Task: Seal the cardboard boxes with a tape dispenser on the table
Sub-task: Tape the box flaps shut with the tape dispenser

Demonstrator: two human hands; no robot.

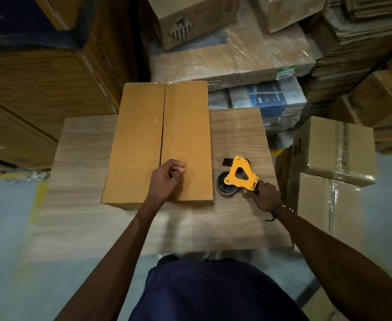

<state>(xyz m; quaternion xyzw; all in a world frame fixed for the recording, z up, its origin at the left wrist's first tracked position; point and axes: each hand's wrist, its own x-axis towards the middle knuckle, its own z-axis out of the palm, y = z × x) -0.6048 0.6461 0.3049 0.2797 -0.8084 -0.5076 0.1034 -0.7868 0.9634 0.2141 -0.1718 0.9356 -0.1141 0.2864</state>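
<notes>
On the wooden table (pixel 81 158), the cardboard box (pixel 141 140) lies at about 11 o'clock of the view's middle, flaps down and the centre seam untaped. The left hand (pixel 167 179) reaches in from 7 o'clock and rests on the box's near end, fingers loosely curled and grasping nothing. At 3 o'clock of the box, the yellow tape dispenser (pixel 239 176) lies flat on the table, and the right hand (pixel 265 195), coming from 5 o'clock, grips its handle.
</notes>
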